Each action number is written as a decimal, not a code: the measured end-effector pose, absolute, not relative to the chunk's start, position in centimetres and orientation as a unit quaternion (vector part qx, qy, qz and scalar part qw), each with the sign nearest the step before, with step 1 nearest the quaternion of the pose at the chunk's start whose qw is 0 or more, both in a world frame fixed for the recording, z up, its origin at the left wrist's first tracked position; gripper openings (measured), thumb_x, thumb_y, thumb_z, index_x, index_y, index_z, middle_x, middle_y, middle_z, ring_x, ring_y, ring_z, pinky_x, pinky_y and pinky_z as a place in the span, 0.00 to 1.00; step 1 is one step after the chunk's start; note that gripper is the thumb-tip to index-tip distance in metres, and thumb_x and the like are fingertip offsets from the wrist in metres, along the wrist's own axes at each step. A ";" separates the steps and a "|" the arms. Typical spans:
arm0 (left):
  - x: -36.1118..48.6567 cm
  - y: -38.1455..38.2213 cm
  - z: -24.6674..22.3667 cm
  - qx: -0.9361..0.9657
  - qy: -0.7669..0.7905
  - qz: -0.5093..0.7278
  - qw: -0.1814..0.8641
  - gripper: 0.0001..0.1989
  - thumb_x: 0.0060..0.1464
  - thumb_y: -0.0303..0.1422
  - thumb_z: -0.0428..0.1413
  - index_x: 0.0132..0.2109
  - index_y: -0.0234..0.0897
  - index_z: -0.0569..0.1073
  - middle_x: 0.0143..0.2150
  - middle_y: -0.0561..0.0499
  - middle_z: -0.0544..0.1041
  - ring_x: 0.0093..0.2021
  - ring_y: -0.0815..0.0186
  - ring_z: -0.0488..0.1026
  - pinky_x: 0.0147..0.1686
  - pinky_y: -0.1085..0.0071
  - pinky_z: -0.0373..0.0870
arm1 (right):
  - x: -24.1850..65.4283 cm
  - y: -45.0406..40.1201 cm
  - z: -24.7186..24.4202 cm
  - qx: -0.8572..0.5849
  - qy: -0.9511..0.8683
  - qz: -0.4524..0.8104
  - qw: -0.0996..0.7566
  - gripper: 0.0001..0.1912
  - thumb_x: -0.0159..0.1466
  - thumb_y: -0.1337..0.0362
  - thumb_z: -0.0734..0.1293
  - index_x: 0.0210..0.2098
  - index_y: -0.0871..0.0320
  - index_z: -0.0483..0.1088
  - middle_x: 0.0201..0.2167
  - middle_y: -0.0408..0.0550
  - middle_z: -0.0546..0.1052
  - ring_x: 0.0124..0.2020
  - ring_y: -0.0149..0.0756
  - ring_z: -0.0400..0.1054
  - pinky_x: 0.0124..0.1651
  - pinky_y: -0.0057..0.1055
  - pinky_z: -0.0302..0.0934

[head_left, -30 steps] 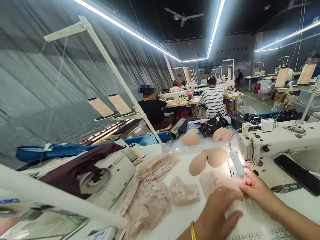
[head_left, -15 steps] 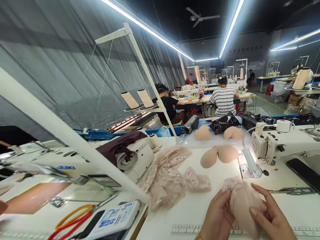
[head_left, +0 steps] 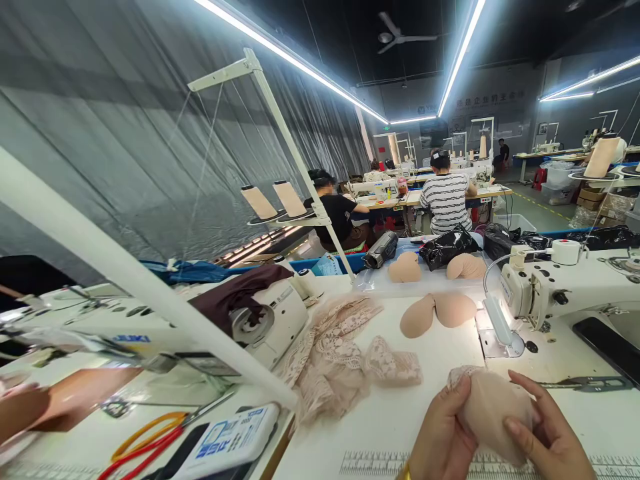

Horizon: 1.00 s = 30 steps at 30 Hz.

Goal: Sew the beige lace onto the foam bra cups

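Note:
Both my hands hold one beige padded cup with a lace edge (head_left: 493, 410) just above the white table (head_left: 380, 427). My left hand (head_left: 443, 433) grips its left side, thumb on top. My right hand (head_left: 547, 433) cups its right side, fingers curled over it. A pair of beige foam cups (head_left: 437, 312) lies beyond on the table. A heap of beige lace pieces (head_left: 345, 357) lies to the left. The white sewing machine (head_left: 565, 287) stands to the right, its lamp lit over the needle plate (head_left: 497, 333).
A second sewing machine (head_left: 260, 320) with dark cloth on it stands at left, behind a white thread-stand pole (head_left: 150, 293). Orange-handled scissors (head_left: 145, 433) and a calculator-like device (head_left: 227, 440) lie at front left. More foam cups (head_left: 405, 267) and black bags (head_left: 445, 247) sit farther back. Other people sew at distant tables.
My hands have turned the padded cup slightly and lowered it; my left thumb now lies on top of it. The view barely shifted since half a second ago.

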State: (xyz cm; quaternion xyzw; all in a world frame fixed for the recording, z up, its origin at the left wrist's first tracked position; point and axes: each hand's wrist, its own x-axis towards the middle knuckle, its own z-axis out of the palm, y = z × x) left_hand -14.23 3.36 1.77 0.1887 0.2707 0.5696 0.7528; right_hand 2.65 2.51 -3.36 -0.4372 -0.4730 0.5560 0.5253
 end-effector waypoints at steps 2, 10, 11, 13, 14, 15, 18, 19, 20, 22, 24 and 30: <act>-14.2 3.5 1.6 0.193 0.267 0.562 0.759 0.22 0.55 0.44 0.73 0.45 0.28 0.82 0.43 0.37 0.83 0.50 0.48 0.80 0.57 0.58 0.72 | 2.8 2.8 -3.3 -0.441 -0.469 0.558 0.523 0.38 0.64 0.39 0.74 0.67 0.49 0.69 0.53 0.54 0.83 0.50 0.49 0.80 0.50 0.37 0.76; -14.0 3.8 1.5 0.136 0.283 0.564 0.764 0.20 0.52 0.44 0.74 0.43 0.33 0.83 0.43 0.42 0.84 0.48 0.52 0.80 0.55 0.61 0.73 | 2.8 2.8 -3.4 -0.455 -0.455 0.548 0.534 0.40 0.62 0.39 0.76 0.67 0.50 0.69 0.51 0.55 0.84 0.49 0.50 0.80 0.49 0.36 0.77; -13.9 3.9 1.6 0.140 0.287 0.564 0.762 0.21 0.51 0.44 0.75 0.43 0.33 0.83 0.43 0.42 0.84 0.48 0.52 0.80 0.54 0.61 0.73 | 2.7 2.8 -3.4 -0.455 -0.449 0.550 0.537 0.40 0.62 0.40 0.76 0.67 0.50 0.69 0.51 0.55 0.84 0.49 0.50 0.80 0.49 0.36 0.77; -13.6 4.0 1.8 0.170 0.297 0.558 0.756 0.23 0.49 0.44 0.75 0.45 0.30 0.83 0.44 0.39 0.84 0.48 0.51 0.80 0.54 0.61 0.73 | 2.7 2.8 -3.5 -0.452 -0.441 0.556 0.541 0.41 0.62 0.40 0.77 0.68 0.50 0.68 0.53 0.56 0.83 0.49 0.50 0.80 0.50 0.36 0.77; -13.5 4.1 2.0 0.186 0.303 0.554 0.753 0.24 0.48 0.43 0.76 0.46 0.29 0.83 0.43 0.38 0.84 0.48 0.50 0.80 0.54 0.61 0.73 | 2.7 2.8 -3.5 -0.450 -0.441 0.557 0.540 0.41 0.62 0.41 0.77 0.68 0.49 0.67 0.53 0.56 0.83 0.49 0.50 0.80 0.51 0.37 0.77; -13.3 4.2 2.1 0.199 0.308 0.549 0.751 0.25 0.48 0.42 0.76 0.46 0.27 0.83 0.43 0.37 0.84 0.48 0.49 0.80 0.53 0.60 0.73 | 2.8 2.8 -3.7 -0.449 -0.446 0.559 0.535 0.42 0.63 0.40 0.76 0.69 0.49 0.66 0.53 0.56 0.83 0.49 0.50 0.80 0.51 0.37 0.76; -13.3 4.4 2.8 0.218 0.313 0.540 0.750 0.25 0.48 0.42 0.75 0.47 0.27 0.84 0.44 0.35 0.84 0.48 0.47 0.80 0.53 0.59 0.73 | 3.7 2.9 -4.7 -0.420 -0.488 0.577 0.502 0.48 0.64 0.38 0.74 0.75 0.49 0.57 0.51 0.56 0.82 0.48 0.49 0.80 0.52 0.39 0.75; -13.5 4.5 3.1 0.231 0.308 0.535 0.752 0.25 0.49 0.43 0.74 0.47 0.27 0.84 0.44 0.35 0.84 0.48 0.47 0.80 0.53 0.59 0.73 | 4.3 3.0 -5.1 -0.401 -0.508 0.589 0.485 0.51 0.64 0.36 0.72 0.77 0.49 0.51 0.50 0.55 0.82 0.47 0.48 0.80 0.53 0.40 0.75; -13.9 4.7 3.5 0.255 0.298 0.527 0.754 0.26 0.50 0.44 0.73 0.48 0.28 0.84 0.45 0.35 0.84 0.48 0.47 0.80 0.53 0.59 0.73 | 5.0 3.3 -5.4 -0.384 -0.530 0.597 0.465 0.54 0.65 0.35 0.71 0.78 0.48 0.44 0.49 0.55 0.82 0.46 0.47 0.80 0.53 0.41 0.74; -14.9 5.2 4.2 0.348 0.279 0.480 0.755 0.28 0.49 0.47 0.73 0.50 0.30 0.83 0.45 0.38 0.84 0.48 0.47 0.81 0.52 0.59 0.73 | 6.7 4.3 -5.6 -0.372 -0.591 0.574 0.428 0.55 0.68 0.36 0.68 0.79 0.48 0.35 0.50 0.55 0.81 0.46 0.46 0.80 0.54 0.42 0.73; -16.1 6.3 4.7 0.522 0.258 0.381 0.719 0.26 0.49 0.48 0.73 0.48 0.34 0.84 0.45 0.41 0.84 0.48 0.48 0.81 0.51 0.60 0.72 | 8.4 6.1 -4.8 -0.369 -0.694 0.472 0.398 0.43 0.73 0.43 0.65 0.78 0.48 0.43 0.50 0.56 0.80 0.48 0.46 0.79 0.56 0.43 0.72; -16.4 12.0 3.7 0.925 0.198 0.135 0.294 0.07 0.55 0.33 0.66 0.31 0.37 0.78 0.49 0.48 0.83 0.49 0.54 0.79 0.58 0.53 0.58 | 10.2 13.6 -1.0 -0.241 -0.939 0.028 0.243 0.16 0.76 0.71 0.57 0.40 0.53 0.73 0.38 0.48 0.79 0.41 0.42 0.71 0.45 0.38 0.64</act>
